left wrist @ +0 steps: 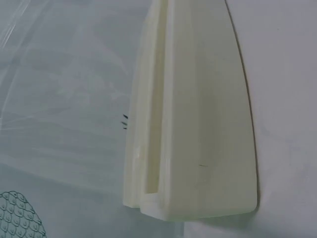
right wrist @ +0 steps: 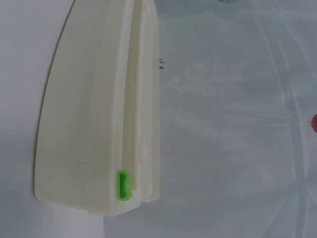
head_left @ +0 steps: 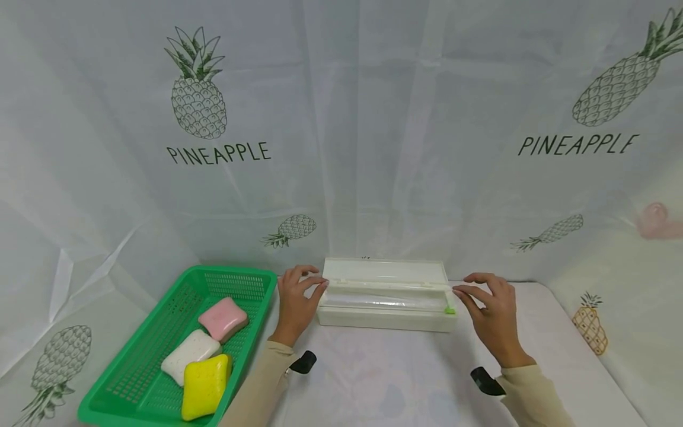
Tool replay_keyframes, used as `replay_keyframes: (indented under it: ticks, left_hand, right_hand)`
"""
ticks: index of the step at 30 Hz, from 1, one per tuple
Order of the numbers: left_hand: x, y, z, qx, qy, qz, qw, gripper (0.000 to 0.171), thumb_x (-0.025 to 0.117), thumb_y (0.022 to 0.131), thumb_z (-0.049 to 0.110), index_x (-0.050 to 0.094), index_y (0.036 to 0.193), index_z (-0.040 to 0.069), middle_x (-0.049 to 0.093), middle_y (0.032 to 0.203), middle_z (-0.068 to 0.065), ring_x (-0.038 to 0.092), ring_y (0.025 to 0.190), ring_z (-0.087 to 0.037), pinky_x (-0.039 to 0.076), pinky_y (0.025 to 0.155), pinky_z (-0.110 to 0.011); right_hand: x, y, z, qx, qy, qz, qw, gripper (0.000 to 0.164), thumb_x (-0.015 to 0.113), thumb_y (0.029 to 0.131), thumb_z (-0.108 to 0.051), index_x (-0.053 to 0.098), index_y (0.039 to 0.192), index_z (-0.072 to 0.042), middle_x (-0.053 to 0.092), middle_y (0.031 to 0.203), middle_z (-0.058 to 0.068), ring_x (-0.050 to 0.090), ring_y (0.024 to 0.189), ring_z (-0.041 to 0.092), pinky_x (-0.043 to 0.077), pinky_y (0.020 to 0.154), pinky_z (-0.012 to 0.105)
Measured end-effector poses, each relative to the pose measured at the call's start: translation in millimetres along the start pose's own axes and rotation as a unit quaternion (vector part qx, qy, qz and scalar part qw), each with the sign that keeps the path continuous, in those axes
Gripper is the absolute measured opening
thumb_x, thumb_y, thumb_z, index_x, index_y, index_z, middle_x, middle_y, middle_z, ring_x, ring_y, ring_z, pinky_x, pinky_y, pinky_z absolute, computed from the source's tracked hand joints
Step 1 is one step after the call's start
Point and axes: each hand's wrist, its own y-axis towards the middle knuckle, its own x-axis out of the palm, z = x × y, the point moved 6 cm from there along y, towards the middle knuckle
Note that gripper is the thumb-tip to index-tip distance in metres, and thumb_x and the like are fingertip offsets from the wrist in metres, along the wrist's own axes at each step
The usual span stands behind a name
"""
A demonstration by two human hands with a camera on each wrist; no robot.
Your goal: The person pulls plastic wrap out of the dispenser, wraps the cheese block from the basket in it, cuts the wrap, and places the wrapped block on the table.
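Note:
A white cling film dispenser (head_left: pixel 386 319) lies lengthwise on the table, its lid (head_left: pixel 384 270) raised at the back. Inside, a shiny roll of clear film (head_left: pixel 384 299) shows below a narrow inner flap (head_left: pixel 384 285). My left hand (head_left: pixel 299 302) pinches the flap's left end between thumb and index finger. At the opposite end my right hand (head_left: pixel 493 314) pinches the right corner likewise. A green slider (head_left: pixel 450 310) sits at the front right. Both wrist views show the dispenser (left wrist: pixel 213 124) from its ends, without any fingers.
Left of my left arm stands a green plastic basket (head_left: pixel 136 332) holding a pink sponge (head_left: pixel 224 319), a white sponge (head_left: pixel 190 354) and a yellow sponge (head_left: pixel 205 385). A pineapple-printed sheet (head_left: pixel 373 148) hangs close behind the dispenser. The table (head_left: pixel 363 379) has a pale cover.

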Motion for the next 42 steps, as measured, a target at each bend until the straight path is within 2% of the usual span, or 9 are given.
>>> replay_keyframes:
  ticks: [3,10,17,27,38,42]
  left_hand:
    - [-1.5,2.9,0.8,-0.005,0.001,-0.002,1.0,0.014,0.071,0.081,0.029,0.074,0.082,0.015,0.059,0.103,0.002,0.048,0.091,-0.023,0.027,0.083,-0.046]
    - [-5.6,11.3,7.1,0.001,0.0,0.006,1.0,0.009,0.074,0.079,0.022,0.074,0.081,0.013,0.059,0.103,0.0,0.048,0.092,-0.026,0.027,0.083,-0.048]
    - [-8.4,19.3,9.3,-0.002,0.004,0.01,0.9999,0.009,0.073,0.08,0.023,0.074,0.082,0.014,0.058,0.103,0.001,0.047,0.092,-0.024,0.027,0.083,-0.047]
    - [-13.8,31.3,12.4,0.013,0.008,0.021,0.9997,0.007,0.077,0.076,0.017,0.074,0.081,0.013,0.059,0.103,0.0,0.047,0.091,-0.022,0.027,0.079,-0.045]
    - [-20.5,45.0,20.3,0.024,0.006,0.014,0.9996,0.008,0.075,0.078,0.018,0.074,0.082,0.012,0.059,0.104,-0.001,0.047,0.092,-0.026,0.027,0.085,-0.047]
    - [-23.8,49.9,23.2,0.027,0.007,0.014,0.9995,0.01,0.073,0.08,0.022,0.074,0.082,0.011,0.059,0.104,-0.002,0.047,0.093,-0.025,0.027,0.085,-0.047]
  right_hand:
    - [-2,2,0,-0.001,0.0,0.001,1.0,0.009,0.074,0.076,-0.011,0.073,0.082,-0.005,0.06,0.097,0.012,0.05,0.089,0.034,0.029,0.08,0.05]
    - [-7,11,-3,-0.004,0.009,0.019,1.0,0.021,0.078,0.062,0.004,0.074,0.081,-0.006,0.061,0.096,0.012,0.05,0.086,0.034,0.029,0.077,0.049]
    - [-10,20,-4,-0.013,0.015,0.031,0.999,0.025,0.08,0.058,0.005,0.074,0.08,-0.006,0.061,0.094,0.013,0.05,0.084,0.035,0.029,0.076,0.049]
    - [-14,33,-4,-0.025,0.014,0.032,0.999,0.02,0.078,0.064,0.001,0.074,0.082,-0.007,0.061,0.096,0.013,0.049,0.085,0.036,0.028,0.077,0.051]
    - [-19,46,-5,-0.028,0.008,0.034,0.999,0.025,0.079,0.06,0.005,0.074,0.082,-0.006,0.06,0.094,0.014,0.05,0.085,0.035,0.027,0.079,0.052]
    - [-21,50,-5,-0.037,0.01,0.04,0.998,0.015,0.078,0.068,-0.004,0.074,0.082,-0.005,0.061,0.094,0.014,0.051,0.085,0.034,0.028,0.079,0.051]
